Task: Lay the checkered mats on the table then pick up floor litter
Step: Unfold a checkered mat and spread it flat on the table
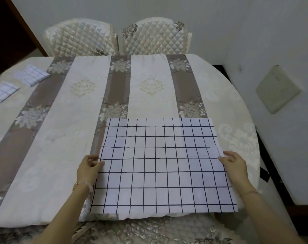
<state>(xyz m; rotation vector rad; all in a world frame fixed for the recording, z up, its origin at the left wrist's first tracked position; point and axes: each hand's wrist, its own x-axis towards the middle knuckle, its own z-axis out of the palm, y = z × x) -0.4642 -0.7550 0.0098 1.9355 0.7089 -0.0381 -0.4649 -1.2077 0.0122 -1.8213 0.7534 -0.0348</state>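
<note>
a: white cloth with a dark grid, that was the open checkered mat (163, 166). it lay spread flat on the near right part of the table (237, 106), its near edge at the table's near edge.

b: how many mats were there in all?

a: three. one was spread out, and two were folded at the far left of the table. the farther folded mat (32, 75) sat just beyond the nearer folded mat (3, 91), the two apart from each other and well apart from the open one.

b: and the hands?

a: two. the left hand (88, 169) pinched the mat's left edge, thumb on top and fingers curled narrow around it. the right hand (235, 165) gripped the right edge the same way, and the cloth lifted a little there. each wrist wore a thin bracelet.

b: what covered the table?

a: a cream tablecloth with three grey-brown floral stripes (114, 88) running away from the viewer, and pale gold medallions between them. the table's right end was rounded.

b: chairs?

a: two quilted chair backs (81, 41) stood side by side at the far edge. a third quilted seat (149, 229) showed at the near edge, below the mat.

b: the room?

a: plain pale walls, a dark doorway at the upper left, and a square beige panel (277, 89) on the right wall. i could not see any litter on the floor.
</note>
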